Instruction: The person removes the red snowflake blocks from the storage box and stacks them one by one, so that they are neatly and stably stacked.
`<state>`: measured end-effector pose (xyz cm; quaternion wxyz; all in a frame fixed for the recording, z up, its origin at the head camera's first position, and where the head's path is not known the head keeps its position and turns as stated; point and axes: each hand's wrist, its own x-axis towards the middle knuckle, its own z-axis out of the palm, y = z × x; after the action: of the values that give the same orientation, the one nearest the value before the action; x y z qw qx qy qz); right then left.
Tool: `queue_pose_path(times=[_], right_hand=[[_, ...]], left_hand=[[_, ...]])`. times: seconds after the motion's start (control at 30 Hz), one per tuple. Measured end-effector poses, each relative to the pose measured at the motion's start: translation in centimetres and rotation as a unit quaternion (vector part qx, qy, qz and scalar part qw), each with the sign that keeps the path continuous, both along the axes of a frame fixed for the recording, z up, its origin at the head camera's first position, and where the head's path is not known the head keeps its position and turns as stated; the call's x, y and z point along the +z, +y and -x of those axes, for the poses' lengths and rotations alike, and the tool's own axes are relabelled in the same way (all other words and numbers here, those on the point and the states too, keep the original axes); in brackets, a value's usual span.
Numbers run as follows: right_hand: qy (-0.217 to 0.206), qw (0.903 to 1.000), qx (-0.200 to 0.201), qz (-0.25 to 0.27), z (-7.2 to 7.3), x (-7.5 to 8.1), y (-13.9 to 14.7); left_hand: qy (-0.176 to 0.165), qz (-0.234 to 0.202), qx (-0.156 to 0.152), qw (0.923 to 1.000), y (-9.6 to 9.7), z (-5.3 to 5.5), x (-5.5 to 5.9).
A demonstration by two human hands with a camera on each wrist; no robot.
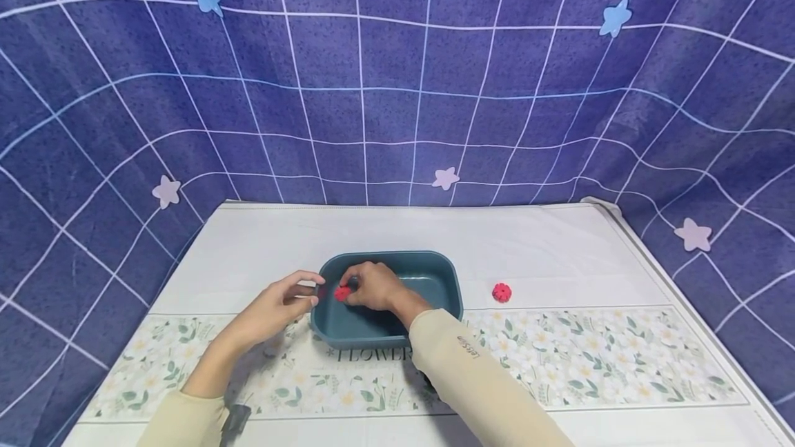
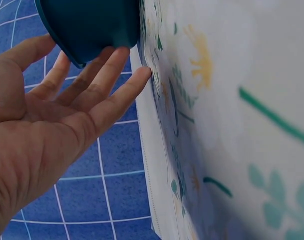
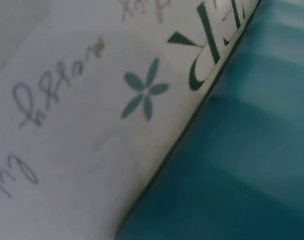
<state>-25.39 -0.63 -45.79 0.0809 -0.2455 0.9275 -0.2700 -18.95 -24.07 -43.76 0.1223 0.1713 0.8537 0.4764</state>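
In the head view a dark teal rectangular tub with rounded corners sits at mid-table. My right hand reaches into it and pinches a small red flower-shaped piece between thumb and fingers, near the tub's left end. The right wrist view shows only the tub's wall and the tablecloth, not the hand. Beside the tub's left end is my left hand, its fingertips at the rim. In the left wrist view its extended fingers meet the outer wall of the tub.
Another red flower-shaped piece lies on the table to the right of the tub. A white tablecloth with a floral band covers the table. A blue gridded curtain with stars surrounds the back and sides.
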Motion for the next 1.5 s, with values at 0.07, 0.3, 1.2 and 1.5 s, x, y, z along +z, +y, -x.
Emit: queue_pose_path(times=[0.07, 0.3, 1.2, 1.5], right_hand=[[0.008, 0.9999, -0.005, -0.011, 0.0, 0.0, -0.1], [0.013, 0.9992, -0.023, -0.031, -0.1, 0.0, -0.4], [-0.025, 0.9979, 0.000, 0.059, -1.0, 0.2, 0.1], [-0.034, 0.9934, 0.032, 0.105, -1.2, 1.3, 0.6]], left_hand=[[-0.001, 0.000, 0.000, 1.0000, 0.0, 0.0, 0.1], [0.000, 0.004, 0.003, 1.0000, 0.0, 0.0, 0.2], [0.007, -0.005, 0.001, 1.0000, -0.1, -0.2, -0.3], [0.005, -0.007, 0.004, 1.0000, 0.0, -0.3, 0.0]])
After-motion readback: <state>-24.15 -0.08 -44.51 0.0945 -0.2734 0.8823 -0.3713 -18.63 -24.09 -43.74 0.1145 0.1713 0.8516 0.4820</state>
